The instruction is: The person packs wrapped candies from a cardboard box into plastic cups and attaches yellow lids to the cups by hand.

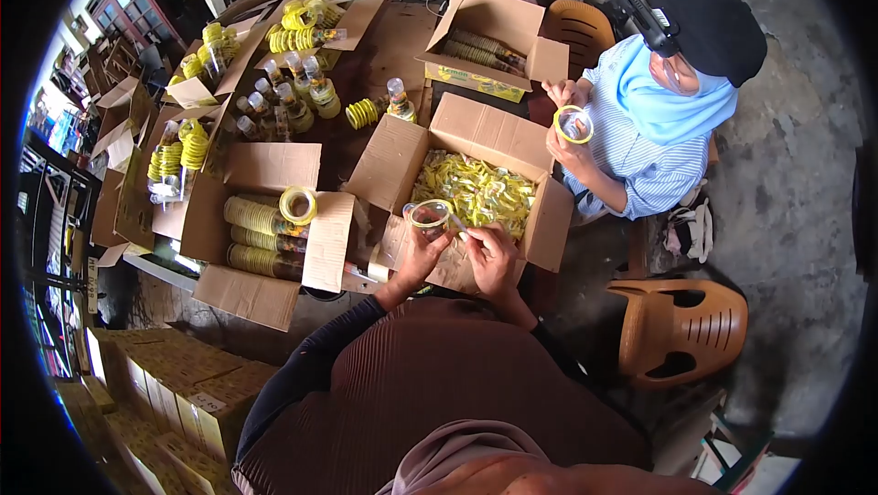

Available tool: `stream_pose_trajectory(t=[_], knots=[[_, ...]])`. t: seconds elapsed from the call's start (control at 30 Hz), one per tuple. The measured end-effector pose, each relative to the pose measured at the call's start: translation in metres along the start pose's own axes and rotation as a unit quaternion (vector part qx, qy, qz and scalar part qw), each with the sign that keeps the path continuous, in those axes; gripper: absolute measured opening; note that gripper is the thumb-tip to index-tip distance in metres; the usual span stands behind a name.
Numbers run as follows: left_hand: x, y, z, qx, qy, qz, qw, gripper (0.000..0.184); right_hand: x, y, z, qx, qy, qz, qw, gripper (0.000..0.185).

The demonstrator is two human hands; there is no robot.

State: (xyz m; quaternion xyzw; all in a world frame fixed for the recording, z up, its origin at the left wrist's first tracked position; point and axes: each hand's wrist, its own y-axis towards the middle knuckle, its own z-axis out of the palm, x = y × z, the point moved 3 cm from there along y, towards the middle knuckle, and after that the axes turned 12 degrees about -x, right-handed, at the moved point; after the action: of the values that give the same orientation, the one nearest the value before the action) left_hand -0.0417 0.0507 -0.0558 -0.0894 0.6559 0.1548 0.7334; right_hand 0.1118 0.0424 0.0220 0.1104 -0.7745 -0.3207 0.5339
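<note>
My left hand point(422, 252) is wrapped round a clear plastic cup point(430, 214) with a yellow rim, its mouth turned up toward me. To the right of the cup, my right hand point(492, 260) has its fingers pinched together near the rim. Something small and pale shows at those fingertips, too small to name. Both hands are over the near side of an open cardboard box point(489, 129), which holds a heap of small yellow sachets point(476, 186). Part of the cup's lower body is hidden by my left fingers.
At the right, a co-worker point(654, 129) holds another yellow-rimmed cup point(574, 125). Left of me, an open carton point(329, 243) contains stacked cups point(261, 216). More cup stacks point(293, 97) stand farther back. A second carton point(494, 28) is behind the sachets; a brown plastic chair point(686, 330) stands right.
</note>
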Motion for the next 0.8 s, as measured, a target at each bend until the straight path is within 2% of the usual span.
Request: stream_pose_trajectory(t=[0.1, 0.13, 0.2, 0.27, 0.33, 0.37, 0.47, 0.53, 0.6, 0.63, 0.7, 0.73, 0.8], knots=[[0.001, 0.001, -0.006, 0.052, -0.007, -0.012, 0.999, 0.05, -0.005, 0.005, 0.013, 0.061, 0.013, 0.079, 0.995, 0.013], [-0.002, 0.002, -0.007, 0.064, -0.026, -0.021, 0.997, 0.05, -0.01, 0.005, 0.013, 0.057, 0.01, 0.08, 0.995, 0.013], [-0.008, 0.004, -0.013, 0.064, -0.019, -0.013, 0.998, 0.05, -0.046, -0.003, 0.016, 0.004, 0.039, 0.198, 0.979, 0.015], [-0.013, 0.007, -0.021, 0.065, 0.02, 0.0, 0.998, 0.051, -0.086, -0.023, 0.013, 0.017, 0.001, 0.196, 0.98, 0.019], [-0.022, 0.009, -0.028, 0.074, 0.027, -0.012, 0.997, 0.051, -0.098, -0.039, 0.014, 0.125, -0.125, 0.185, 0.967, 0.02], [-0.023, 0.01, -0.031, 0.081, 0.032, -0.023, 0.996, 0.052, -0.106, -0.049, 0.016, 0.148, -0.115, 0.243, 0.952, 0.02], [-0.005, 0.015, -0.038, 0.099, -0.041, 0.008, 0.994, 0.057, -0.122, -0.078, 0.019, 0.182, -0.13, 0.262, 0.939, 0.026], [-0.008, 0.019, -0.047, 0.101, 0.003, 0.013, 0.995, 0.061, -0.123, -0.088, 0.022, 0.168, -0.156, 0.236, 0.944, 0.033], [-0.01, 0.022, -0.055, 0.11, 0.128, 0.087, 0.982, 0.063, -0.117, -0.09, 0.018, 0.127, -0.248, 0.175, 0.944, 0.034], [-0.007, 0.022, -0.059, 0.112, 0.124, 0.069, 0.984, 0.061, -0.104, -0.085, 0.018, 0.127, -0.252, 0.176, 0.943, 0.034], [-0.006, 0.02, -0.061, 0.117, 0.122, 0.081, 0.982, 0.06, -0.076, -0.069, 0.016, 0.075, -0.322, 0.074, 0.941, 0.027], [-0.008, 0.019, -0.064, 0.118, 0.126, 0.094, 0.981, 0.06, -0.072, -0.067, 0.017, 0.078, -0.324, 0.072, 0.94, 0.027], [-0.005, 0.022, -0.07, 0.123, 0.162, 0.075, 0.976, 0.058, -0.068, -0.063, 0.021, 0.06, -0.16, 0.158, 0.973, 0.026]])
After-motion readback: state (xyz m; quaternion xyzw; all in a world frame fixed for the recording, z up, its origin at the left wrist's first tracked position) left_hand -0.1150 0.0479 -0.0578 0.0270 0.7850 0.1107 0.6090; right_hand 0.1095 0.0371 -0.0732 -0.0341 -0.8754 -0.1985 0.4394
